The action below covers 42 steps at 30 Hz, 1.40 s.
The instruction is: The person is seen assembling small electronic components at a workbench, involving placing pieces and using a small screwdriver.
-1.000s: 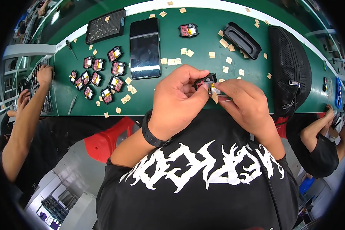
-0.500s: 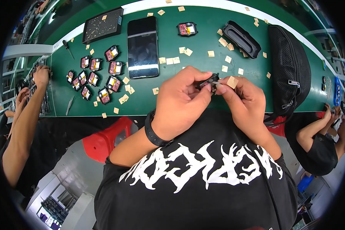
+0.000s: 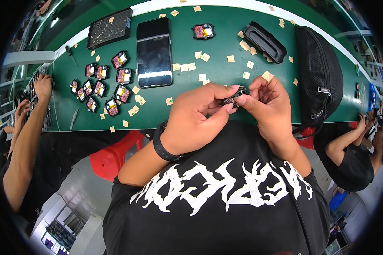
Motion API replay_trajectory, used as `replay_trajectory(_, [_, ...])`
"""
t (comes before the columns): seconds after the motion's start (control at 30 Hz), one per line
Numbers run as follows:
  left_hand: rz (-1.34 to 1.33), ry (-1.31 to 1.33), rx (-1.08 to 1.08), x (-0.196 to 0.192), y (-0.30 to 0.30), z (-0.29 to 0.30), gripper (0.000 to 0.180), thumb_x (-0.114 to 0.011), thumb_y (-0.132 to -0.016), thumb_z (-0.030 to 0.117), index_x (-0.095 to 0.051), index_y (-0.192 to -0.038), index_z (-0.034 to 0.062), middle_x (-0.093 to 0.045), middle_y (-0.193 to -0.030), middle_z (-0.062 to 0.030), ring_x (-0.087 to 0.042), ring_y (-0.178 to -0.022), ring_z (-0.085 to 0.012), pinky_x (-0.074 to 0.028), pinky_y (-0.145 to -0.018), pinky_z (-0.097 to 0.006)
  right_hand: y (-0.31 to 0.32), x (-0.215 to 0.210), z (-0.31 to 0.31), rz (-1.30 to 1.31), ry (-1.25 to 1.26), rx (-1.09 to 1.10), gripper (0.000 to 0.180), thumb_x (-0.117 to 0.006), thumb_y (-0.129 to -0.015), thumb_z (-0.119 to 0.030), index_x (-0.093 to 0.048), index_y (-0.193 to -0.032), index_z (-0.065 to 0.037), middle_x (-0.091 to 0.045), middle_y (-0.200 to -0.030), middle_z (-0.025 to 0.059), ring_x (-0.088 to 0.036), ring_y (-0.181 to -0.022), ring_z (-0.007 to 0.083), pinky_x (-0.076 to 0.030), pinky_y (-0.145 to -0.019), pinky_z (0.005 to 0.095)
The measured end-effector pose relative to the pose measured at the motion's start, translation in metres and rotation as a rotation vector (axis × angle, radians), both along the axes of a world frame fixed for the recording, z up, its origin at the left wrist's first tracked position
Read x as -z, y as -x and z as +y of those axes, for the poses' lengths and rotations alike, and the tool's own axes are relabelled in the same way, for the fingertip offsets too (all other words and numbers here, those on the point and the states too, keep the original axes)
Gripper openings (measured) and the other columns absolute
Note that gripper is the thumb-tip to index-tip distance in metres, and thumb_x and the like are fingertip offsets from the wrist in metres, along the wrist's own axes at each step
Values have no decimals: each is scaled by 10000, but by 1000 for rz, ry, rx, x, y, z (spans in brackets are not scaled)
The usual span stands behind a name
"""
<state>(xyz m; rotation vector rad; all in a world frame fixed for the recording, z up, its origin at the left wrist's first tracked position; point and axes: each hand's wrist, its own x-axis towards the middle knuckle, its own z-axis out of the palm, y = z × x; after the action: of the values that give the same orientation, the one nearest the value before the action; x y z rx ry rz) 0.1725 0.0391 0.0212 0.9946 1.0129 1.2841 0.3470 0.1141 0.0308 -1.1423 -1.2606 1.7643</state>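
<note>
An open black watch case (image 3: 231, 100) with a reddish circuit board inside is pinched, tilted, between the thumb and fingers of my left hand (image 3: 195, 112). My fingers cover much of it. The thumb of my right hand (image 3: 270, 106) presses on the right side of the case, while its other fingers curl just beyond. A small tan square (image 3: 267, 76) shows at those fingertips; whether it is stuck to a finger or pinched I cannot tell. Several similar open watch cases (image 3: 99, 89) lie in a group on the left, and another watch case (image 3: 204, 32) sits alone at the back.
Loose tan squares (image 3: 184, 67) are scattered over the green table (image 3: 191, 46). A phone (image 3: 154, 53), a black tray of small parts (image 3: 109, 29), a long black tray (image 3: 266, 42), a black bag (image 3: 321, 72), tweezers (image 3: 74, 118) and a screwdriver (image 3: 71, 55) lie around. Co-workers' arms (image 3: 24, 144) show at both sides.
My right thumb has come onto the watch case, and the tan square at my right fingers has moved up and away from it. My left hand keeps its pinch. The view has shifted slightly.
</note>
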Motion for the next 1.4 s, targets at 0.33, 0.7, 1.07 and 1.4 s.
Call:
replay_trajectory(0.33, [-162,61,13,3,4,-4,326,-564,-959,-110,-552,-1285,-89,-629,-1163,-131,-656,-1076,-186,-586,-952,-341,-5,-13,18,36,366,-234,249,-767,-835,31,-568,-971,-29,-511,-784,-47,-495,-687,14,-463,-649,183])
replay_trajectory(0.7, [-301,144,38,-32,16,0,377,-543,-967,-68,-506,-1343,-76,-623,-1264,-205,-672,-1133,-291,-595,-956,-354,-37,-30,2,-5,-518,-211,223,-659,-940,-117,-655,-1099,39,-550,-811,17,-505,-688,75,-394,-614,239])
replay_trajectory(1.07, [-190,96,160,-46,21,-10,473,-469,-964,-96,-442,-1435,-122,-599,-1325,-235,-677,-1123,-275,-574,-932,-333,-58,-54,11,-497,-725,-498,111,-685,-902,-101,-638,-925,-3,-584,-727,100,-528,-592,203,-410,-538,325])
replay_trajectory(1.4, [-183,199,135,-61,16,-8,459,-493,-954,-99,-505,-1412,-82,-672,-1160,-119,-683,-927,-118,-570,-858,-270,-51,-73,12,-444,-1323,-522,258,-824,-722,-160,-652,-849,-15,-530,-715,53,-459,-538,183,-362,-452,305])
